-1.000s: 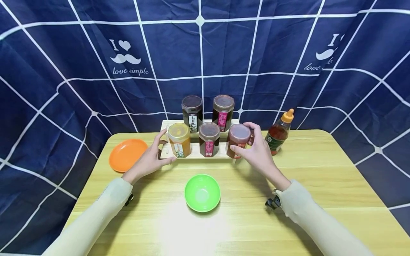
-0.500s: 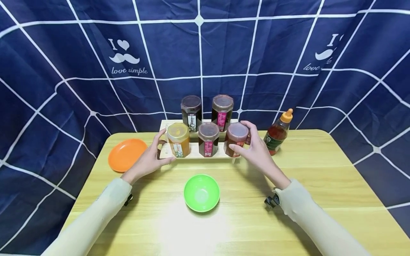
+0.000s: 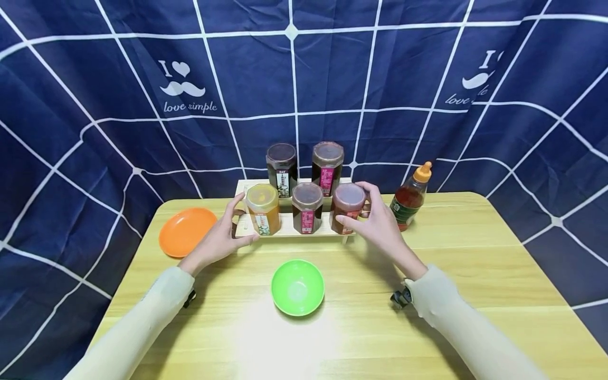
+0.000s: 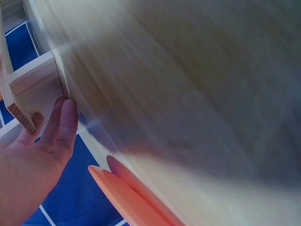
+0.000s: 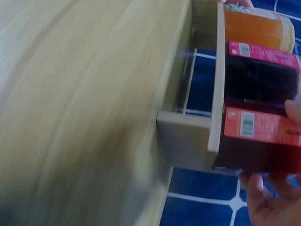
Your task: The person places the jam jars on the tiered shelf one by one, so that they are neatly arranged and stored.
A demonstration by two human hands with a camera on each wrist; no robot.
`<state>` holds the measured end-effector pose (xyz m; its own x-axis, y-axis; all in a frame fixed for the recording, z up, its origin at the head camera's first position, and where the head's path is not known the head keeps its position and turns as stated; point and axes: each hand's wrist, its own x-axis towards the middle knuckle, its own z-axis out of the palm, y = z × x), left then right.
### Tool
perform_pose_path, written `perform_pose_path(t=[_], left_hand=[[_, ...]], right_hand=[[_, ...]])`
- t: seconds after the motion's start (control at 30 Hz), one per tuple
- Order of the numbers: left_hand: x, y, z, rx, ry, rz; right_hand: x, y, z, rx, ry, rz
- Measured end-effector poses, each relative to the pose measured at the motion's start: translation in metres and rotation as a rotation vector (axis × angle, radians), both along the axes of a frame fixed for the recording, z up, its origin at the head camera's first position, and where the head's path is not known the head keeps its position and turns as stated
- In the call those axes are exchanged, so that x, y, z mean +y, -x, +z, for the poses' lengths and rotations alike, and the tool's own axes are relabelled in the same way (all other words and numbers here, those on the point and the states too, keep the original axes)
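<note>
A two-step wooden rack (image 3: 242,228) stands at the back of the table, with jars on both steps. Around its left end my left hand (image 3: 219,238) grips the wood, thumb at the front edge, beside a jar of yellow-orange contents (image 3: 266,211). The left wrist view shows those fingers (image 4: 66,125) against the end of the rack. My right hand (image 3: 382,224) holds a dark red jar (image 3: 349,195) at the right end of the lower step, thumb in front and fingers round its far side. Between these two jars is a dark jar with a pink label (image 3: 307,208).
Two dark jars, one white-labelled (image 3: 282,163) and one pink-labelled (image 3: 328,163), stand on the upper step. A squeeze bottle (image 3: 410,198) with an orange cap is right of the rack. An orange plate (image 3: 186,232) lies left, a green bowl (image 3: 297,287) in front.
The dark red jar has shifted slightly left toward the middle jar, together with my right hand. My left hand keeps its place at the rack's end. The whole view has drifted a little.
</note>
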<state>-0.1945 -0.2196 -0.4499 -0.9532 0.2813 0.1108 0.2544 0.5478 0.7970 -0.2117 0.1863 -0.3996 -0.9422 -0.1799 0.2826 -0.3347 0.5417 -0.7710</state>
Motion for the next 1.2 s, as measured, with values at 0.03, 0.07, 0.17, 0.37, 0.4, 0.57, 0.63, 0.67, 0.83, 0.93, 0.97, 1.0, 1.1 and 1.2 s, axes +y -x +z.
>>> perform_pose_path(t=[0.03, 0.07, 0.17, 0.37, 0.4, 0.57, 0.63, 0.67, 0.83, 0.93, 0.97, 1.0, 1.1, 1.2], left_hand=[[0.000, 0.000, 0.000, 0.001, -0.004, -0.005], [0.001, -0.001, -0.001, 0.000, -0.011, -0.011], [0.002, -0.001, -0.001, -0.002, -0.022, -0.016], [0.002, -0.002, 0.000, -0.006, -0.010, 0.000], [0.002, -0.002, 0.000, -0.004, -0.006, -0.001], [0.002, -0.002, 0.000, -0.003, -0.005, 0.000], [0.001, -0.002, -0.001, -0.001, -0.010, -0.001], [0.001, -0.002, -0.001, -0.001, -0.007, -0.001], [0.002, -0.002, 0.002, -0.013, -0.004, 0.001], [0.001, -0.002, 0.003, -0.014, -0.001, 0.000], [0.001, -0.001, 0.003, -0.014, -0.003, 0.000], [0.001, -0.001, 0.003, -0.014, -0.003, 0.001], [0.001, -0.001, 0.003, -0.014, -0.002, -0.006], [0.000, -0.004, 0.005, 0.026, 0.035, -0.019]], right_hand=[[-0.001, -0.001, -0.001, 0.007, -0.009, -0.025], [-0.003, -0.003, -0.001, 0.012, -0.016, -0.048], [-0.005, -0.006, -0.002, 0.028, -0.040, -0.096], [-0.008, -0.007, -0.002, 0.053, -0.084, -0.128], [-0.008, -0.007, -0.002, 0.059, -0.093, -0.128], [-0.009, -0.007, -0.002, 0.075, -0.110, -0.111], [-0.010, -0.007, -0.002, 0.079, -0.108, -0.107], [-0.010, -0.007, -0.002, 0.083, -0.107, -0.108], [-0.013, -0.008, -0.001, 0.102, -0.124, -0.129], [-0.013, -0.007, -0.001, 0.099, -0.135, -0.133], [-0.014, -0.007, -0.001, 0.094, -0.137, -0.131], [-0.014, -0.006, -0.001, 0.088, -0.139, -0.127], [-0.013, -0.006, -0.001, 0.062, -0.154, -0.103], [-0.008, -0.011, -0.002, 0.026, -0.166, -0.066]])
